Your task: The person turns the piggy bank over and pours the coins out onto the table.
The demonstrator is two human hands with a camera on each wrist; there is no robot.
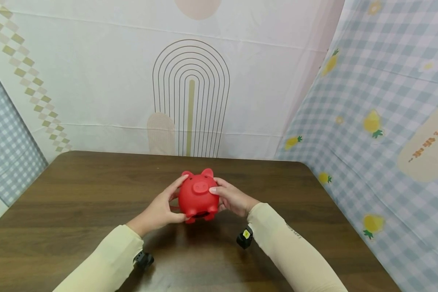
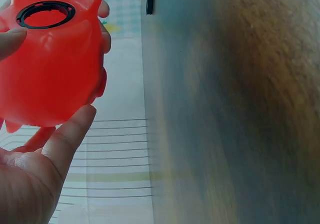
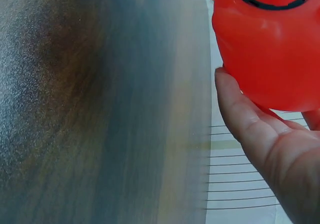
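Pig (image 1: 198, 195): red plastic, held above the middle of the table (image 1: 76, 194), snout toward the head camera, feet tilted down and toward the person.
Left hand (image 1: 159, 211): curled round the pig's left flank; fingers up near the ear, thumb under the belly by the feet, as seen in the left wrist view (image 2: 30, 169).
Belly hole (image 2: 46, 14): round, black-ringed, open, with red interior visible; no plug seen in it.
Right hand (image 1: 233, 197): wrapped round the right flank, one fingertip laid beside the snout, thumb pressed low on the body in the right wrist view (image 3: 260, 134).
Small black piece (image 2: 149, 4): seen only in the left wrist view, at the table's far edge; too small to identify, possibly the plug.
Grip: shared between both hands, fingers holding the pig, neither spread wide.
Backdrop (image 1: 191, 97): pale cloth with an arch print, behind the table; checked cloth (image 1: 387, 121) with pineapples to the right.
Risk, slip: smooth rounded plastic, held mostly by fingertips; likely to roll out and drop onto the table if either hand loosened.
Risk, spill: hole open underneath; anything inside could fall out if tilted further.
Risk, squeeze: soft-looking shell might dent under a harder pinch.
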